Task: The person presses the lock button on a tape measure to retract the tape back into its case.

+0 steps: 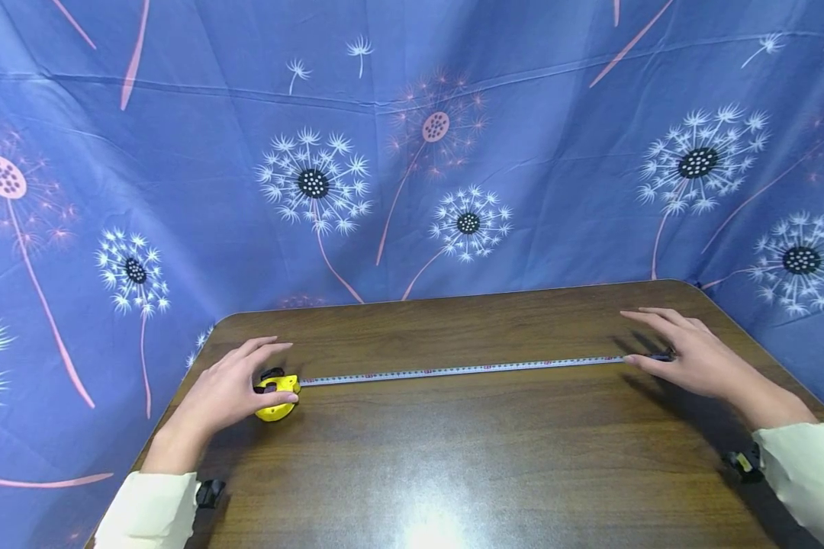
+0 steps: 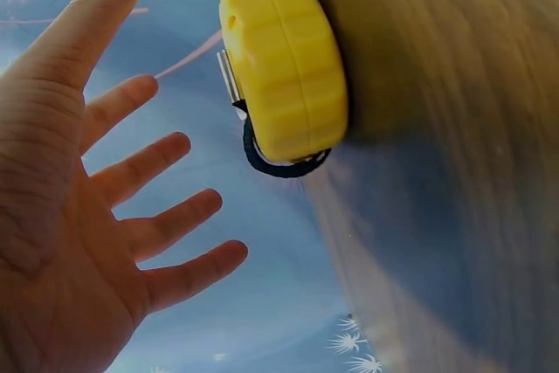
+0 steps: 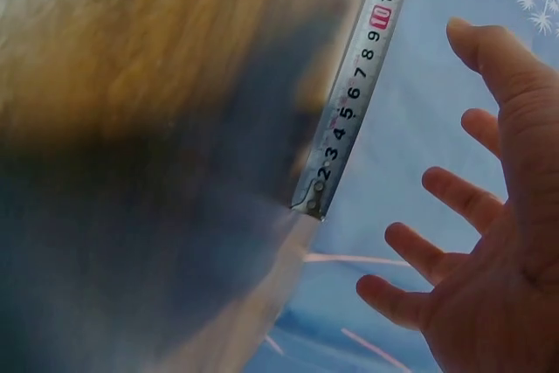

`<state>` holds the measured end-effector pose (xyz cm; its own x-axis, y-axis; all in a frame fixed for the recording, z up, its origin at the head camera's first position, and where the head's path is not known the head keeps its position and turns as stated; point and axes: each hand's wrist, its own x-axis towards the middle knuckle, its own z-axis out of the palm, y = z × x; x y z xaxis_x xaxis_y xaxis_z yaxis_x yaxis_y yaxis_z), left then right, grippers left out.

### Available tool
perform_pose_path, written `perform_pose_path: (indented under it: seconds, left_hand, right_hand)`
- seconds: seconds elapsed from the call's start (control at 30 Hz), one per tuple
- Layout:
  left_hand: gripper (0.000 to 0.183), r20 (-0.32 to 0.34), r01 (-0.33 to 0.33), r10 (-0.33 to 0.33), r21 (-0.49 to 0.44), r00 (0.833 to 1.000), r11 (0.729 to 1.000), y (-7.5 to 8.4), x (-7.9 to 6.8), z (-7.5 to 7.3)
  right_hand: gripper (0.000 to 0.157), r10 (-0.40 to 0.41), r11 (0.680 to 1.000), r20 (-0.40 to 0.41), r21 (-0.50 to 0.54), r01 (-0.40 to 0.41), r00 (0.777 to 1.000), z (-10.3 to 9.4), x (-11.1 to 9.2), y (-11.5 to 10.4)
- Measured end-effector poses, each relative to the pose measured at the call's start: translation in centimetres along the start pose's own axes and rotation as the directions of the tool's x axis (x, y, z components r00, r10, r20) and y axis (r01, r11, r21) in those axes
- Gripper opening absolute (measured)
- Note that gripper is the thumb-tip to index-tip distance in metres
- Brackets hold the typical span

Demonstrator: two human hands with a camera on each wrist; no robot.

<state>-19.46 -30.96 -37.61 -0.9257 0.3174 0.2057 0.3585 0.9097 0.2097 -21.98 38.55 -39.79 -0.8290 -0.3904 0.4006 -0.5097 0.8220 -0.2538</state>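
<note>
A yellow tape measure (image 1: 277, 397) with a black strap rests on the wooden table at the left. Its silver blade (image 1: 453, 371) lies pulled out across the table towards the right. My left hand (image 1: 226, 389) hovers over the case with fingers spread; the left wrist view shows a gap between this hand and the yellow case (image 2: 288, 67). Over the far end of the blade is my right hand (image 1: 693, 358), thumb and fingers apart. In the right wrist view the numbered blade (image 3: 349, 111) and its metal end hook (image 3: 307, 210) lie clear of the fingers.
The brown table (image 1: 453, 450) has rounded far corners. Behind it and along its sides hangs a blue cloth (image 1: 556, 221) with a dandelion print. Black wrist devices sit at both pale sleeves (image 1: 151, 511).
</note>
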Motion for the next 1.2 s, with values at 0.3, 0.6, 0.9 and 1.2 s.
perform_pose_path:
  seconds: [0.3, 0.6, 0.9, 1.2]
  left_hand:
    - [0.085, 0.002, 0.014, -0.014, -0.016, 1.000, 1.000, -0.7, -0.5, 0.3]
    - [0.087, 0.026, 0.035, -0.033, -0.107, 0.999, 0.994, -1.5, -0.8, 0.8]
    - [0.087, 0.042, 0.039, -0.034, -0.135, 0.999, 0.990, -1.8, -1.0, 1.2]
    - [0.086, 0.040, 0.023, -0.018, -0.129, 0.999, 0.991, -2.0, -1.3, 1.6]
  right_hand:
    - [0.073, 0.035, 0.999, 0.031, -0.010, -0.035, 0.999, 0.0, -0.6, 0.9]
    - [0.066, 0.022, 1.000, 0.034, -0.014, -0.022, 0.999, 0.3, -1.3, 1.7]
    - [0.061, 0.034, 0.999, 0.056, -0.007, -0.034, 0.998, 0.2, -1.8, 1.9]
    - [0.059, 0.057, 0.998, 0.053, -0.021, -0.056, 0.997, 0.3, -2.4, 2.5]
